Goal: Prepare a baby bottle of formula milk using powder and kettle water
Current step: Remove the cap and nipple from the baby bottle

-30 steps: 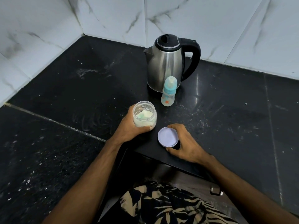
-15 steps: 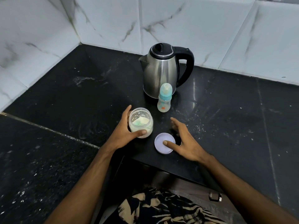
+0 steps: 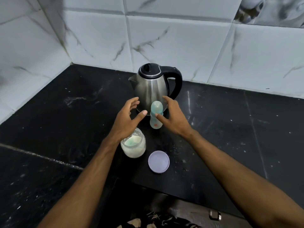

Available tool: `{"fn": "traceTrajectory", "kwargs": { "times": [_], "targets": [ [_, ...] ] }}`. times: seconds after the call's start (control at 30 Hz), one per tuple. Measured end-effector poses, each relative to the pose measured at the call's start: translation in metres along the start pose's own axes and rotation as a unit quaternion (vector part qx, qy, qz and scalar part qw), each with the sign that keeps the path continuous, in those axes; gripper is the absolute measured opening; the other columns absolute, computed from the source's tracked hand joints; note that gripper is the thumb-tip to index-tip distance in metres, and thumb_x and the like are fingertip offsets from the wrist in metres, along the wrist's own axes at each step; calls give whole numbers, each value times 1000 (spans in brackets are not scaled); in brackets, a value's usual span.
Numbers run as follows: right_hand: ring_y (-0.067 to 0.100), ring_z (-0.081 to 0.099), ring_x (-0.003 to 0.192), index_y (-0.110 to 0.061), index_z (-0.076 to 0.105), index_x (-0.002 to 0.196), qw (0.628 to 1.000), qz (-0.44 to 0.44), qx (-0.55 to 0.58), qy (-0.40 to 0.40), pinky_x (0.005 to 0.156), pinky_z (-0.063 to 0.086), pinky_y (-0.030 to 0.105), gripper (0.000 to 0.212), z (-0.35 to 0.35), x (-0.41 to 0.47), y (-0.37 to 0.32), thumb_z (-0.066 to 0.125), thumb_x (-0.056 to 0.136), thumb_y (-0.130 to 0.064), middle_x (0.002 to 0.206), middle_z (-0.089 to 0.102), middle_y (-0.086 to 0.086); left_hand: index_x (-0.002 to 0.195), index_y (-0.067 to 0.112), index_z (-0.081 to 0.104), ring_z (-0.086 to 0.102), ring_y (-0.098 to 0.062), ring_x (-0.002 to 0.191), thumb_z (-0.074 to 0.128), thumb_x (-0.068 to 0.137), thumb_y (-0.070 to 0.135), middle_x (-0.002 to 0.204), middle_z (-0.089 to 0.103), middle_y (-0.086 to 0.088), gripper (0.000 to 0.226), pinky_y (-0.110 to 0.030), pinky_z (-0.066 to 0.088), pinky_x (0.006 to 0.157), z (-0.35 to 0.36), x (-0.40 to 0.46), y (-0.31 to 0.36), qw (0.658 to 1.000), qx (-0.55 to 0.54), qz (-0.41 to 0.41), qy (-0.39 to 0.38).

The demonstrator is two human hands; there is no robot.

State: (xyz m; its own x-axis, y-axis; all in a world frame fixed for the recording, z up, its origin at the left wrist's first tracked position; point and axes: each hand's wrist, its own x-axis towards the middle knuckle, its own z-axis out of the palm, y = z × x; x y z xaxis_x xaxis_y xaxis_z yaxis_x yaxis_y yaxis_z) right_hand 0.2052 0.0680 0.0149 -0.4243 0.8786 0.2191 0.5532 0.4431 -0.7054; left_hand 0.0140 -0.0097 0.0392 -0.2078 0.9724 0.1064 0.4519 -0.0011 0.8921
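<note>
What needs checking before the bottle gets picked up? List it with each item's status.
1. Baby bottle upright in front of the kettle: ok.
2. Bottle cap on, must come off before filling: not ok.
3. Left hand and right hand open, empty, either side of the bottle: ok.
4. Powder jar open, powder inside: ok.
5. Jar lid set flat on the counter, away from the bottle: ok.
6. Water in kettle: cannot tell.
</note>
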Motion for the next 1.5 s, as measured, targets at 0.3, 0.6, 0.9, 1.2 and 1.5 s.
{"fn": "traceTrajectory", "kwargs": {
  "times": [0.3,0.6,0.9,1.2,1.5],
  "targets": [
    [24,53,118,-13,46,137,995,-19,-74,-57,98,45,40,59,-1,21,-9,72,88,-34,132,53,9,139,22,48,50,-3,127,69,91,24,136,56,9,53,-30,40,108,15,2,13,999,-7,31,11],
    [20,54,115,-15,50,134,998,5,-62,-1,94,50,42,58,-39,-13,10,74,85,-33,129,56,5,142,21,42,44,-3,129,66,90,11,143,49,5,59,-19,35,105,70,3,26,996,-23,65,-48],
    [19,55,114,-15,50,135,998,26,-57,11,94,51,42,58,-53,-46,21,75,86,-32,129,57,5,142,17,41,49,-10,129,81,79,14,141,52,1,75,-28,42,106,124,-7,-9,994,-30,2,-103],
    [14,53,115,-18,48,137,997,25,-64,17,97,48,34,60,-43,-59,22,74,85,-33,129,56,1,119,26,54,62,13,88,79,77,21,96,64,19,49,-9,49,68,143,-7,-17,994,-29,-12,-107],
    [14,57,111,-17,55,131,996,41,-24,73,96,50,34,61,-33,-56,23,81,79,-37,124,60,0,125,17,55,67,-9,96,83,75,20,108,68,3,57,-25,56,80,142,-3,-17,994,-5,18,-107]
  ]
}}
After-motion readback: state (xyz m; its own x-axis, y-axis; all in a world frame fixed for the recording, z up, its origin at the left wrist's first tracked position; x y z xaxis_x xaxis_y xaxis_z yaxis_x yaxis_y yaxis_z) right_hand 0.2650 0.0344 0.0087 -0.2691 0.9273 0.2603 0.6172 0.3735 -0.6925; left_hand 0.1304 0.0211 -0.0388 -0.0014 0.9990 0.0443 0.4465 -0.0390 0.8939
